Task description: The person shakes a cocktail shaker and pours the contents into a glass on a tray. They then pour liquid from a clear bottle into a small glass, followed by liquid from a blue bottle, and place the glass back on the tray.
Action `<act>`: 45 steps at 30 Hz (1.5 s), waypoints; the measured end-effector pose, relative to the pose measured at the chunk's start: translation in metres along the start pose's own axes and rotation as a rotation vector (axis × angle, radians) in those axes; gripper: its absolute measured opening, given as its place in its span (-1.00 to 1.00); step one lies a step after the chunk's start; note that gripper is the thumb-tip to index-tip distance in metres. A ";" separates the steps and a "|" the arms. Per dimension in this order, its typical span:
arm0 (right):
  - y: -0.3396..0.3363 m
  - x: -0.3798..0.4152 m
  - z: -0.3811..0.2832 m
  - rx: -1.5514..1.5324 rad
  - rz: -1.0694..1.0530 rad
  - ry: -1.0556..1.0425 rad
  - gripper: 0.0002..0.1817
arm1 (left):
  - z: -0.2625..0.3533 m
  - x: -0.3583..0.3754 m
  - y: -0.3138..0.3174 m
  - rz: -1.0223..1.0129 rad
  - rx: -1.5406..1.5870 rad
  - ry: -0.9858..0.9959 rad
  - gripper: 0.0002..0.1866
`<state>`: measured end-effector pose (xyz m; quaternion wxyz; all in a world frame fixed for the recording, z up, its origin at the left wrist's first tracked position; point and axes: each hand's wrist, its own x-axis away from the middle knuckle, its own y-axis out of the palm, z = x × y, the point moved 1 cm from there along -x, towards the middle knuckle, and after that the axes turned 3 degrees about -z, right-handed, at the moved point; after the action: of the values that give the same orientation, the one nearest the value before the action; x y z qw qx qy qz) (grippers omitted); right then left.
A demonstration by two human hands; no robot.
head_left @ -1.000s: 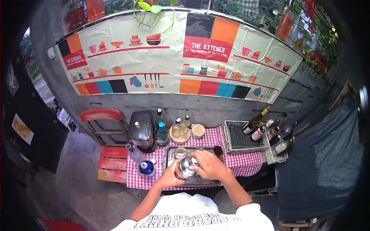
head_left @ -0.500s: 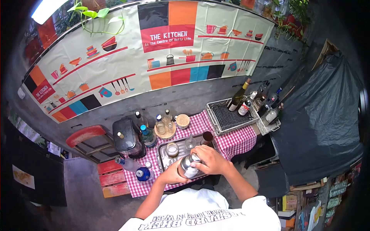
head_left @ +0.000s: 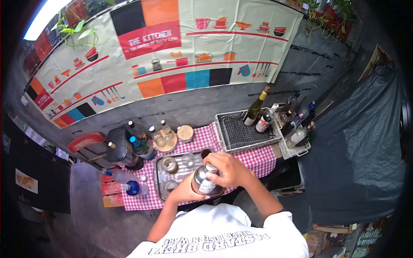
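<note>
A silver cocktail shaker [head_left: 202, 182] is held over the near edge of a metal tray [head_left: 156, 177], tilted slightly. My left hand [head_left: 185, 191] wraps round its body from the left. My right hand [head_left: 231, 168] is closed over its metal top, fingers curled around the cap. On the tray behind stand a glass jar [head_left: 169, 164], a clear glass [head_left: 188, 159] and a dark reddish-brown glass [head_left: 207, 153], which my right hand partly hides.
Left of the tray, a blue-labelled bottle [head_left: 132, 188] stands on the checked cloth [head_left: 148, 201]. Further back are a blue-capped bottle [head_left: 141, 147], a black bin-like container [head_left: 121, 148] and a round wooden board [head_left: 165, 146] with small bottles. A wire-lined crate [head_left: 234, 131] with bottles stands at right.
The camera view has turned, so the table and wall sheet appear shifted left. Both hands keep their hold on the cocktail shaker, which sits slightly more upright.
</note>
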<state>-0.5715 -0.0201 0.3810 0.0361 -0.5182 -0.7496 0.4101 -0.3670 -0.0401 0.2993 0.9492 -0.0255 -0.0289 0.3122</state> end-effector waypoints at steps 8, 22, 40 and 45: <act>-0.029 0.027 0.039 0.100 0.017 -0.122 -0.67 | -0.004 -0.028 0.066 0.430 -0.154 -0.018 -0.02; -0.052 0.028 0.045 0.066 0.032 -0.313 -0.76 | 0.009 -0.038 0.108 0.655 -0.313 0.307 -0.01; -0.057 0.035 0.045 -0.039 0.084 -0.494 -0.74 | -0.020 -0.039 0.117 0.419 0.302 0.260 0.06; -0.061 0.041 0.047 -0.009 0.082 -0.523 -0.76 | -0.019 -0.050 0.116 0.334 0.322 0.235 0.05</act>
<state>-0.6588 -0.0219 0.3747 -0.1779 -0.4246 -0.7137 0.5279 -0.4742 0.0230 0.2706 0.8732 0.0853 0.1361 0.4601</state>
